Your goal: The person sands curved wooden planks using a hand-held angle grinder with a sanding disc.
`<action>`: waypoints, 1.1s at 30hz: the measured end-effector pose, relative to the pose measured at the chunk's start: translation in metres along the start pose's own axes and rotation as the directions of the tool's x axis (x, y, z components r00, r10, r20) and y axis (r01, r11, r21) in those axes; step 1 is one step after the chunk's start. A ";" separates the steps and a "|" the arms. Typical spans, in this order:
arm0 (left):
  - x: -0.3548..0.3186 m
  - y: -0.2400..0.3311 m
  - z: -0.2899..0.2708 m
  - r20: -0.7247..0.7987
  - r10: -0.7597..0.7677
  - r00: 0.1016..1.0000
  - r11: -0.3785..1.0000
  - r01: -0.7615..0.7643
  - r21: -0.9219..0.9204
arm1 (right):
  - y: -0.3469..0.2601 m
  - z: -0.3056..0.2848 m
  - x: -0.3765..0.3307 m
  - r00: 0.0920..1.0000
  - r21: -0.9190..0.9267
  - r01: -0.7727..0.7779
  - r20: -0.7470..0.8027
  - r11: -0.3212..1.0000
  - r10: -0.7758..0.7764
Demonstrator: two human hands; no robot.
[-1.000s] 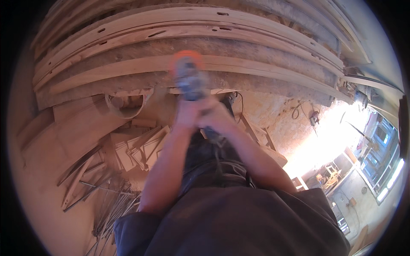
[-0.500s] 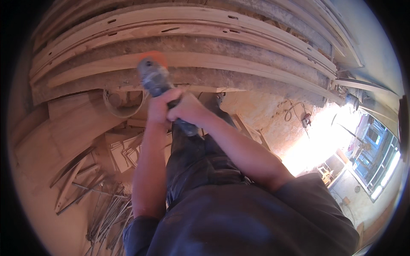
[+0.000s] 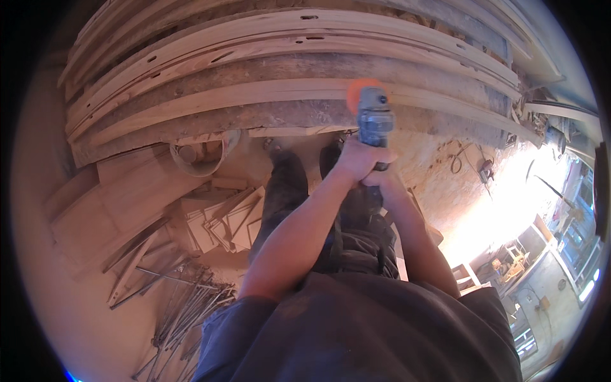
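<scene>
An angle grinder [image 3: 375, 121] with a grey head and dark body is gripped in both my hands. My left hand [image 3: 361, 158] wraps its body just behind the head. Closed round the rear of it, partly behind the left, is my right hand [image 3: 384, 179]. The orange disc [image 3: 363, 93] looks blurred, as if spinning. It lies over a long pale wooden board [image 3: 254, 93], the nearest of several on the bench; whether it touches the wood I cannot tell.
More long boards [image 3: 210, 56] with slots lie further back. A round pale bucket [image 3: 224, 153] stands below the bench at left. Wood offcuts [image 3: 223, 223] and a heap of thin rods [image 3: 184, 318] cover the left floor. A corded tool [image 3: 486, 170] rests at right.
Both my hands have carried the grinder to the right along the near board. The disc has shifted from the board's left part to right of its middle.
</scene>
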State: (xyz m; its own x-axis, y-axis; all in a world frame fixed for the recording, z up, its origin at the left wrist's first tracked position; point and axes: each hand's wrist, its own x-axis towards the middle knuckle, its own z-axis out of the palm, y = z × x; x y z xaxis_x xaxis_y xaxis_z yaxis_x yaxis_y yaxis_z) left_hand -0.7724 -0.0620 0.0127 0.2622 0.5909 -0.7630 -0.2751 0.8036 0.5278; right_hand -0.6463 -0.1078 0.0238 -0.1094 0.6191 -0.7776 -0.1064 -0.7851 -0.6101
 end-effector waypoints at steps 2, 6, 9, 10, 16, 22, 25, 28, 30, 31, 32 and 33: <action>0.005 0.002 0.006 -0.006 -0.052 0.999 0.992 0.052 0.116 | -0.011 0.000 -0.008 0.999 0.042 0.022 -0.040 0.999 -0.020; -0.010 0.015 -0.020 -0.024 -0.078 0.997 0.996 0.079 0.047 | -0.002 0.024 -0.002 0.999 -0.003 0.051 0.000 0.999 -0.051; -0.015 0.006 -0.075 -0.052 -0.002 0.999 0.999 0.000 -0.032 | 0.003 0.075 0.009 0.997 -0.070 0.052 0.056 0.996 -0.049; -0.025 0.015 -0.095 -0.081 -0.013 0.997 0.999 0.009 -0.050 | 0.007 0.096 0.016 0.997 -0.113 0.048 0.073 0.992 -0.040; -0.065 0.051 -0.232 -0.146 0.054 0.988 0.970 -0.087 -0.226 | 0.017 0.232 0.051 0.984 -0.303 0.037 0.177 0.952 0.018; -0.078 0.053 -0.234 -0.154 0.053 0.987 0.980 -0.081 -0.184 | 0.023 0.241 0.041 0.991 -0.243 -0.010 0.124 0.970 0.041; -0.056 0.035 -0.191 -0.053 0.019 0.998 1.000 -0.020 -0.024 | 0.018 0.199 0.018 0.999 -0.100 0.039 0.038 0.994 -0.035; -0.039 0.042 -0.139 0.070 -0.032 0.997 0.972 0.015 0.236 | 0.013 0.153 0.003 0.998 0.028 0.045 -0.034 0.999 -0.044; -0.038 0.047 -0.127 0.089 -0.054 0.995 0.947 0.023 0.320 | 0.016 0.133 0.001 1.000 0.097 0.020 -0.019 0.995 -0.019; -0.039 0.045 -0.129 0.078 -0.054 0.995 0.936 0.024 0.350 | 0.013 0.132 0.000 0.999 0.020 0.036 -0.005 0.999 -0.036; -0.041 0.044 -0.135 0.065 -0.053 0.996 0.925 0.025 0.380 | 0.011 0.135 0.001 0.999 -0.058 0.051 0.011 0.997 -0.051; -0.049 0.051 -0.149 0.051 0.020 0.998 0.925 -0.038 0.379 | 0.008 0.140 0.004 0.997 -0.128 0.074 0.024 0.989 -0.071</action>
State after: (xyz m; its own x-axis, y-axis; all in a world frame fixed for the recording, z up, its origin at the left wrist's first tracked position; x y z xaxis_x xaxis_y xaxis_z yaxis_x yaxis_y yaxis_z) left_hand -0.9373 -0.0603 0.0215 0.3038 0.6098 -0.7320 0.0862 0.7476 0.6585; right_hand -0.7855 -0.1094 0.0366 -0.1250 0.6737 -0.7284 0.0132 -0.7329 -0.6802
